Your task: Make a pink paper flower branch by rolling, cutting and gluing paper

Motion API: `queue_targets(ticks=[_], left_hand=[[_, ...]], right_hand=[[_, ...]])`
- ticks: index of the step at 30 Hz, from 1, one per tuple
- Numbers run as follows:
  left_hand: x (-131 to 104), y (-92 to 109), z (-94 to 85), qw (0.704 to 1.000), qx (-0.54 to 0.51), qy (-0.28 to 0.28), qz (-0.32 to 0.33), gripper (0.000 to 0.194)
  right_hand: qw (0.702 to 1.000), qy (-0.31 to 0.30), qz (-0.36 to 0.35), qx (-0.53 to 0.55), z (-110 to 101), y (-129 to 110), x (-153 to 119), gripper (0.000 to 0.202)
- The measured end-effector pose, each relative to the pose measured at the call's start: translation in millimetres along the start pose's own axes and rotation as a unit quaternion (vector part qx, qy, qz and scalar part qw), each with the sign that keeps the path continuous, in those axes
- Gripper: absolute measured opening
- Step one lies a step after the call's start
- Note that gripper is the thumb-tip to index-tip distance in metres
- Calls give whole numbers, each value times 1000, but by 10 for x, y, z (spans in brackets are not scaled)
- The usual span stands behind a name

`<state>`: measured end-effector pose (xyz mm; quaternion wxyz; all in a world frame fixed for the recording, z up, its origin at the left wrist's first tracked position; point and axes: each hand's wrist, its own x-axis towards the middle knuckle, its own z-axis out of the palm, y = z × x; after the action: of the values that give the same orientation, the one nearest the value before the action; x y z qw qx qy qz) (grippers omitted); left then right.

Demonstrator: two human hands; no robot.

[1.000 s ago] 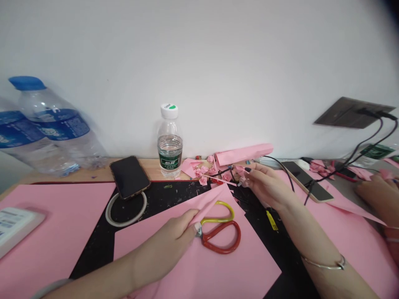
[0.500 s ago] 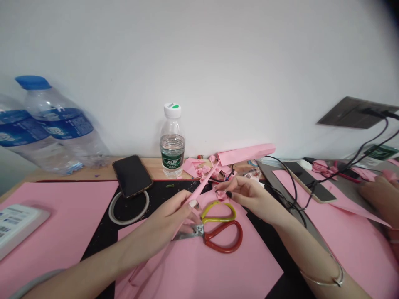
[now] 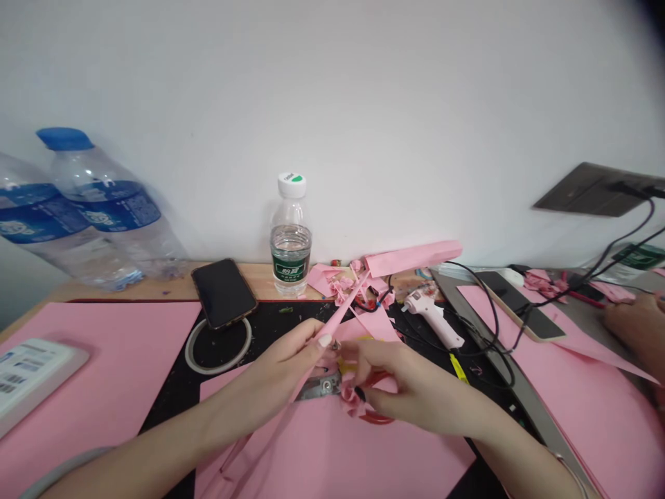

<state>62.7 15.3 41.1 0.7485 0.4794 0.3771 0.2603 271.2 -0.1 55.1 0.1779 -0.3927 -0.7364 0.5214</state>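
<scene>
My left hand (image 3: 298, 357) is closed around a long, thin roll of pink paper (image 3: 340, 312), which slants up to the right above the sheet. Close beside it, my right hand (image 3: 400, 378) pinches a small crumpled piece of pink paper (image 3: 352, 400) between thumb and fingers. Beneath both hands a pair of scissors (image 3: 318, 388) lies on a pink paper sheet (image 3: 364, 461). Its red and yellow handles are mostly hidden by my right hand and the crumpled piece.
A pink glue gun (image 3: 433, 315) lies right of my hands among black cables. Behind are pink scraps (image 3: 343, 287) and a water bottle (image 3: 291, 239). A phone (image 3: 223, 291) overlaps a tape roll (image 3: 218, 364) at left. Another person's hand (image 3: 631, 319) is at far right.
My right hand has moved down and toward me with the crumpled paper, now over the scissor handles. The glue gun has come into sight. My left hand keeps its hold.
</scene>
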Motion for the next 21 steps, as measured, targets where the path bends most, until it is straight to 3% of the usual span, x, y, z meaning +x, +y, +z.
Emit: queue_targets(ticks=[4,9,11,16,21], left_hand=[[18,-20,-10,999,39,15,-6,21],[41,-117,-11,996,87,9,-31,24],[37,-162,0,992,125,0,-20,19],[19,-274,38,982,189,-15,-17,18],[44,-340,56,986,158,-31,-43,22]], right_hand=[[994,-32,-34,-98,-66,-196,-94,32],[991,-97,-34,-80,-295,-311,-252,31],[997,-52,-34,-54,-416,-274,-295,24],[987,155,-20,-30,-586,-51,-250,12],[974,214,-41,-58,-426,151,-49,14]])
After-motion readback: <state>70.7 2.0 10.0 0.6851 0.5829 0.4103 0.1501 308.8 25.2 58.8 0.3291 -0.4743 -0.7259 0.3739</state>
